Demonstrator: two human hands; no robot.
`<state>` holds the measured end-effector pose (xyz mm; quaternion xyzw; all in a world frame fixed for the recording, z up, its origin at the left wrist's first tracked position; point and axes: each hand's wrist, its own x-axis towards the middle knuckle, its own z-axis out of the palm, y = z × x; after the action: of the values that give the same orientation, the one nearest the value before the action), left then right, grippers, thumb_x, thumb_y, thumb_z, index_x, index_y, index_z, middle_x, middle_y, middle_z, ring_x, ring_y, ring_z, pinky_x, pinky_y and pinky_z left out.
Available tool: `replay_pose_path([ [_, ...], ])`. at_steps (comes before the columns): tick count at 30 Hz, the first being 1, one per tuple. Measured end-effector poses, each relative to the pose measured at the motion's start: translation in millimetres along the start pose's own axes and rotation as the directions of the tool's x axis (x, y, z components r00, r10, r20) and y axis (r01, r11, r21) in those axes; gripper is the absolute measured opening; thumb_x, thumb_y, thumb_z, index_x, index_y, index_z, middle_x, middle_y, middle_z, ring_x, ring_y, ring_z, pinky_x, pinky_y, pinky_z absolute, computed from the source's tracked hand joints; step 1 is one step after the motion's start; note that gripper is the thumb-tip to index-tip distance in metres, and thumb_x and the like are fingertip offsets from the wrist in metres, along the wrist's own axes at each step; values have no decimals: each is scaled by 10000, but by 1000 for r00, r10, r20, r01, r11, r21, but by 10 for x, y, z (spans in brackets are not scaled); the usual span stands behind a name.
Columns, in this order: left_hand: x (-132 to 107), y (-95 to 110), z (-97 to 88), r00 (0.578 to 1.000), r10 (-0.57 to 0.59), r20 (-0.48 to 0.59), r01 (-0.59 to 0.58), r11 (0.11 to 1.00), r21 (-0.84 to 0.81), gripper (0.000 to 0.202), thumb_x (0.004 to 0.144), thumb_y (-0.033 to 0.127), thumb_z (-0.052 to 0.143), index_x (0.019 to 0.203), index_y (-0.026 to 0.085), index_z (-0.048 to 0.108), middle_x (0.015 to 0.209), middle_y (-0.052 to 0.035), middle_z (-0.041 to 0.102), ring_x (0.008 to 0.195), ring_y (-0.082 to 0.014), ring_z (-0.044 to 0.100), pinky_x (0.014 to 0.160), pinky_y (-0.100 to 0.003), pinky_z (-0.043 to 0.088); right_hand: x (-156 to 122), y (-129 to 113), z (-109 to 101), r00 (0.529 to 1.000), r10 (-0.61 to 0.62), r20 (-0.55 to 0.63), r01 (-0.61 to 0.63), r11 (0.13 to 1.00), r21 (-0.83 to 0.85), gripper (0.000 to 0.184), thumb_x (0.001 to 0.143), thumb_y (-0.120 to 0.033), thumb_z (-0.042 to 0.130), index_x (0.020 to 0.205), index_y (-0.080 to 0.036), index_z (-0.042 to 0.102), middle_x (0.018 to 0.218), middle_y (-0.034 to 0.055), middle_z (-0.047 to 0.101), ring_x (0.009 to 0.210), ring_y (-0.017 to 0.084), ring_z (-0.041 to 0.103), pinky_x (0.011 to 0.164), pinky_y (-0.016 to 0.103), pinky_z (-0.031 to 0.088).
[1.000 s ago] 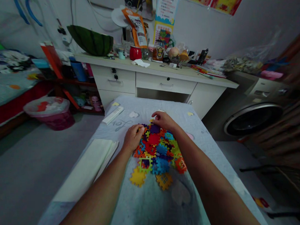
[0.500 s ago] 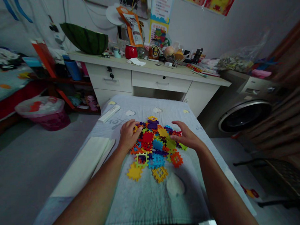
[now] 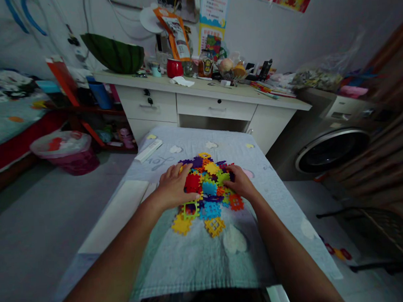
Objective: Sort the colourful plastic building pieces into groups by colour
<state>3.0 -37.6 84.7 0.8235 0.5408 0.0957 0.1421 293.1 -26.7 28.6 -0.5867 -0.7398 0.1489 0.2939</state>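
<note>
A heap of colourful notched plastic building tiles lies on the cloth-covered table [image 3: 206, 262]. My left hand [image 3: 174, 186] rests against the heap's left side, fingers spread, beside a red tile [image 3: 192, 183]. Around the right side curves my right hand [image 3: 239, 181], thumb and fingers apart at a green tile [image 3: 223, 178]. Between the hands lie a blue tile [image 3: 210, 188] and a yellow tile [image 3: 211, 169]. Nearer to me are a solid yellow tile [image 3: 181, 224], a yellow lattice tile [image 3: 214, 227] and an orange lattice tile [image 3: 236, 202].
A white folded sheet [image 3: 114, 217] and a long white box [image 3: 148, 150] lie left on the table. Behind stands a white desk [image 3: 216, 106] with a watermelon piece [image 3: 115, 54] and jars. A washing machine [image 3: 331, 136] is at right, a pink bin [image 3: 68, 157] at left.
Both hands have moved inward against the heap, the left one nearer to me and the right one leftward. The tiles sit closer together, and the view has shifted slightly.
</note>
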Motion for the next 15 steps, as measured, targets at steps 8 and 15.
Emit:
replay_pose_path([
  [8,-481,-188,253,989,16,147,-19,1000,19,1420,378,573,835,1554,263,103,1623,-194,85,1462,-480,88,1120,-625,238,-109,-36,-52,999,17,-43,-21,996,-87,725,783,-452,685,1413,-194,437,1510,197,340,1415,350,302,1122,565,289],
  [15,-594,-348,647,993,101,-55,-103,994,-21,1453,357,576,859,1552,289,85,1625,-207,5,1453,-501,98,1076,-640,297,-597,-159,-194,970,-119,213,149,980,-134,1253,582,-743,736,1556,-209,156,1594,225,144,1463,414,160,1118,611,255],
])
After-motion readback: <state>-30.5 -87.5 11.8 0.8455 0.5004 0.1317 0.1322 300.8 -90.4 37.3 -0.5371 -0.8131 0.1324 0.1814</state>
